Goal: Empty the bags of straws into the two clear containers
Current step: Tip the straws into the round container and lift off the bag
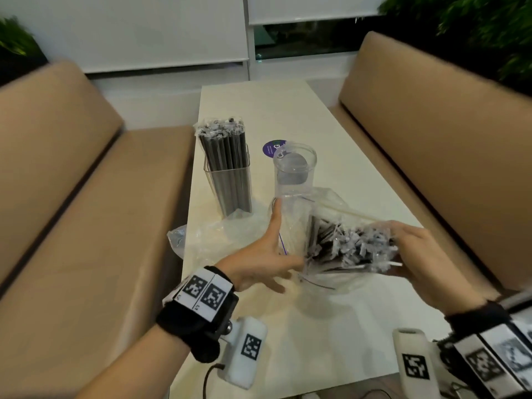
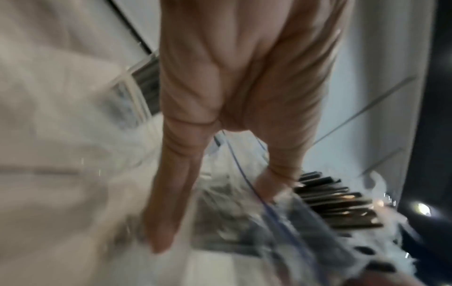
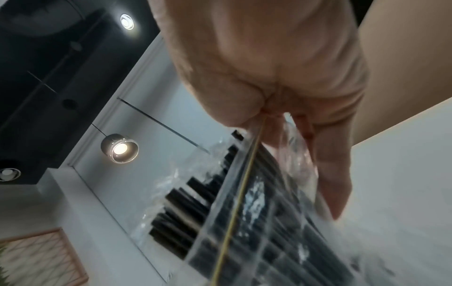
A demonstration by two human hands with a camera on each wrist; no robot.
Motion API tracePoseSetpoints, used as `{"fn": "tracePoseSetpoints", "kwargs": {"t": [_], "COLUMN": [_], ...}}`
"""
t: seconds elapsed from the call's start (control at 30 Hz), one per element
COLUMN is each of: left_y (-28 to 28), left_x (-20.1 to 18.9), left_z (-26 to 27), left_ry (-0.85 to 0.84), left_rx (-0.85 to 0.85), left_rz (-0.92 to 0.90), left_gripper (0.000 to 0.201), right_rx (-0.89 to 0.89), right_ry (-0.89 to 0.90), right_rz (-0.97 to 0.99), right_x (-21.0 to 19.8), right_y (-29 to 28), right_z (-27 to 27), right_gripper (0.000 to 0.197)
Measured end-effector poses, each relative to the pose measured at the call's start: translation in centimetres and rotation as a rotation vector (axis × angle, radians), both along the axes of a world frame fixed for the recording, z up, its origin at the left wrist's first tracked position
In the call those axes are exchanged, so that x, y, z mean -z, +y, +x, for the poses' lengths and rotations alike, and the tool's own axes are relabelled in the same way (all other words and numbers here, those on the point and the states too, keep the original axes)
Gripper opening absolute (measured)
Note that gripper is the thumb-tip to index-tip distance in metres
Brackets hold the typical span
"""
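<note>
Now: right grip (image 1: pixel 417 251) pinching straw bag (image 1: pixel 342 246) | left grip (image 1: pixel 259 254) spread | filled container (image 1: pixel 230 180) beside empty container (image 1: pixel 293 171)

This looks like a café or restaurant booth. A long white tabletop (image 1: pixel 288 110) runs between two tan padded bench seats (image 1: pixel 72 174), one on each side of it. Beyond the tabletop's far end hang white roller blinds (image 1: pixel 144 30) over a dark window. Green foliage (image 1: pixel 475 30) rises behind the right bench. The right wrist view shows a dark ceiling with recessed spotlights (image 3: pixel 127 21) and a round pendant lamp (image 3: pixel 119 148).
</note>
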State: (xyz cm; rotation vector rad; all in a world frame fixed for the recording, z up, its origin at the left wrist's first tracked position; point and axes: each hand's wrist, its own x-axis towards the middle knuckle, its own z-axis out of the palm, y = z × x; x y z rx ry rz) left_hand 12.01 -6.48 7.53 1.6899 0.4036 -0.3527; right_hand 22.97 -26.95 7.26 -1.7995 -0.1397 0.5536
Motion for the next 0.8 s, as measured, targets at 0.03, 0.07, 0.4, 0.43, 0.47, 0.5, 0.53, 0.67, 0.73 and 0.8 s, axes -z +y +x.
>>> {"fn": "tracePoseSetpoints", "kwargs": {"t": [0.03, 0.07, 0.4, 0.43, 0.47, 0.5, 0.53, 0.67, 0.73, 0.8], "left_y": [-0.5, -0.8, -1.8, -1.6, -1.5, -1.3, -1.2, -1.1, -1.4, -1.8], "left_x": [0.3, 0.6, 2.0, 2.4, 2.7, 3.0, 3.2, 4.3, 4.6, 4.4], "left_z": [0.1, 0.2, 1.6, 1.7, 1.8, 1.7, 1.7, 1.7, 1.7, 1.6], "left_ry": [0.014, 0.001, -0.207, -0.223, -0.237, -0.251, -0.259, -0.286, -0.276, -0.286], "left_rx": [-0.032, -0.063, -0.285, -0.281, -0.283, -0.29, -0.301, -0.322, -0.268, -0.249], "left_rz": [-0.102, -0.174, -0.323, -0.265, -0.224, -0.179, -0.135, 0.012, 0.037, -0.02], "left_gripper": [0.116, 0.119, 0.107, 0.1, 0.089, 0.074, 0.059, 0.036, 0.032, 0.017], "right_rx": [-0.044, -0.084, -0.213, -0.21, -0.197, -0.175, -0.155, -0.172, -0.247, -0.333], "right_ry": [0.022, 0.032, -0.058, -0.065, -0.074, -0.083, -0.097, -0.123, -0.087, -0.082], "right_rz": [0.004, 0.001, 0.027, 0.04, 0.051, 0.055, 0.047, -0.027, 0.06, 0.213], "right_x": [0.1, 0.1, -0.5, -0.5, -0.5, -0.4, -0.4, -0.2, -0.5, -0.8], "right_y": [0.1, 0.2, -0.4, -0.4, -0.4, -0.3, -0.4, -0.4, -0.4, -0.1], "right_z": [-0.3, -0.4, -1.3, -1.3, -1.3, -1.2, -1.2, -1.6, -2.0, -2.3], "right_gripper": [0.032, 0.03, 0.04, 0.038, 0.036, 0.035, 0.034, 0.025, 0.024, 0.033]}}
